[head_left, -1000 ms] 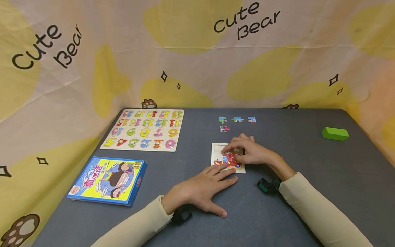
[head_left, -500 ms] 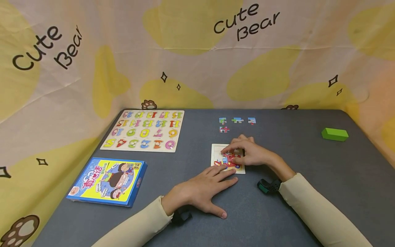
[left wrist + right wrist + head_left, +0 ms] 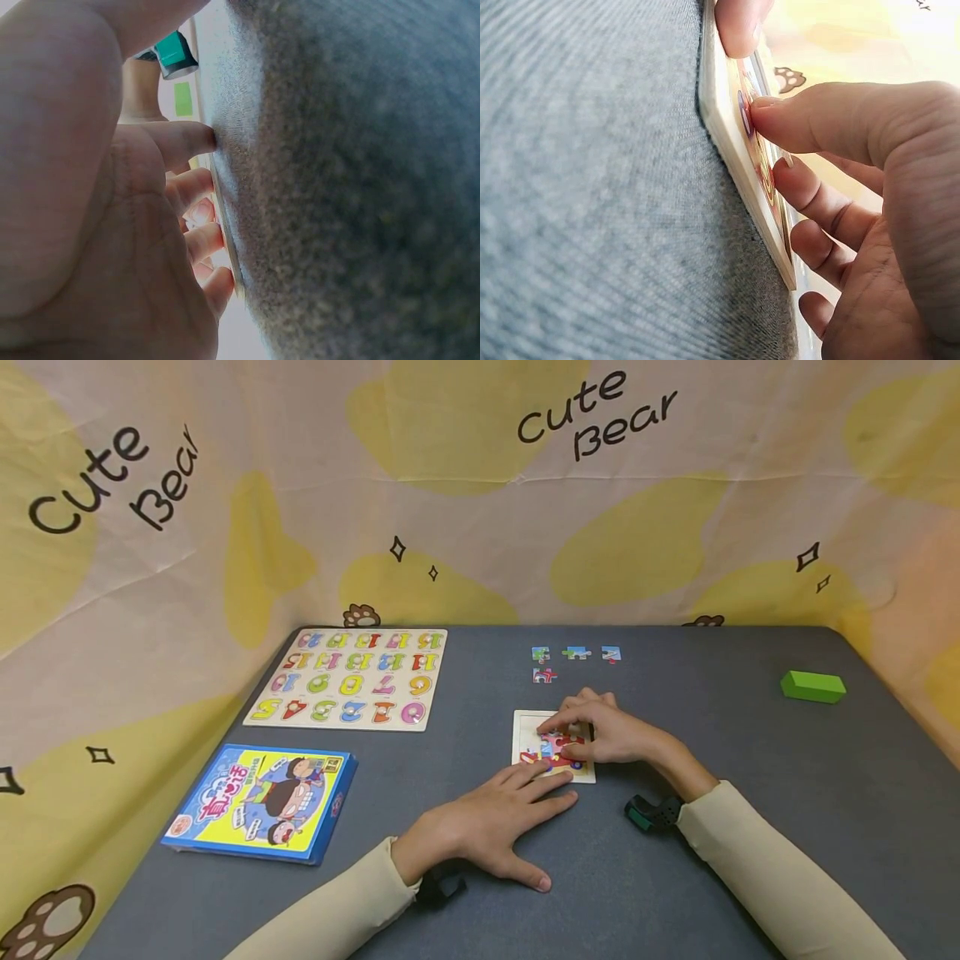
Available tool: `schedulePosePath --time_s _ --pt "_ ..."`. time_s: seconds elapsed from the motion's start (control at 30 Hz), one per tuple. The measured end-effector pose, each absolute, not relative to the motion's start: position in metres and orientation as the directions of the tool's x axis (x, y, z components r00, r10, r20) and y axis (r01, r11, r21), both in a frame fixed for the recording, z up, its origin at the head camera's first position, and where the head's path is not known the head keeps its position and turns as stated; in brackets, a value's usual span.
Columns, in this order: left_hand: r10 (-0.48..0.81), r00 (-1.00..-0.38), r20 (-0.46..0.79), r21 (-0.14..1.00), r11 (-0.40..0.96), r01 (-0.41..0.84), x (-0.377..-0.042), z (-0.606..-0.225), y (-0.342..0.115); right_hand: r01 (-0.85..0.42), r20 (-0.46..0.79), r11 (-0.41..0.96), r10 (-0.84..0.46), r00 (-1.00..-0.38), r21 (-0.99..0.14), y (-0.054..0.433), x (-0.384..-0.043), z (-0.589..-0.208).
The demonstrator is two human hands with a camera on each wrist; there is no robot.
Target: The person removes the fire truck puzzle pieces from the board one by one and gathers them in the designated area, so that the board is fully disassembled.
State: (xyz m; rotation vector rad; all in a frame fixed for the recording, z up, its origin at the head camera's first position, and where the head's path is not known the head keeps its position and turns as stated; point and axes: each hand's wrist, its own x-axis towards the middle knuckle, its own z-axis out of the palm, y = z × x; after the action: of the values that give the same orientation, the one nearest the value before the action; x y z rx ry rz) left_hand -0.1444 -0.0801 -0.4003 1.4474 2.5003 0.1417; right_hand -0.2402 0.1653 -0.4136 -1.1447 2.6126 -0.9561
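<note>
In the head view a small framed jigsaw puzzle point(image 3: 527, 727) lies at the middle of the table, with a red vehicle picture partly filled in. My left hand point(image 3: 491, 822) is spread flat, its fingertips resting on the near edge of the frame and its thumb out on the table. Over the right part of the puzzle, my right hand point(image 3: 611, 731) has its fingers curled, thumb and index finger on either side of a puzzle piece point(image 3: 553, 745). The right wrist view shows the thumb point(image 3: 780, 120) down on the picture; the index fingertip is largely hidden there.
Several loose puzzle pieces point(image 3: 577, 653) lie beyond the frame. At the left are a number board point(image 3: 390, 681) and, nearer, a blue and yellow box point(image 3: 262, 802). A green block point(image 3: 813, 687) sits far right. A patterned cloth point(image 3: 480, 510) hangs behind the table.
Both hands keep nearly the same place. The patch of picture between the right thumb and index finger now looks pinker and bluer; the view has shifted slightly.
</note>
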Motion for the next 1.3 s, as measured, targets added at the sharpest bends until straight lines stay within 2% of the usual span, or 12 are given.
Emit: schedulePosePath --time_s 0.43,1.3 --pt "0.864 -0.477 -0.163 0.205 0.502 0.84 -0.1437 -0.4007 -0.0794 -0.607 0.134 0.49 -0.699 -0.702 -0.626 0.1655 -0.24 -0.4146" --pt "0.864 -0.479 -0.156 0.209 0.502 0.839 -0.1443 -0.4026 -0.0809 -0.645 0.146 0.506 -0.711 -0.688 -0.572 0.1654 -0.2404 -0.4163"
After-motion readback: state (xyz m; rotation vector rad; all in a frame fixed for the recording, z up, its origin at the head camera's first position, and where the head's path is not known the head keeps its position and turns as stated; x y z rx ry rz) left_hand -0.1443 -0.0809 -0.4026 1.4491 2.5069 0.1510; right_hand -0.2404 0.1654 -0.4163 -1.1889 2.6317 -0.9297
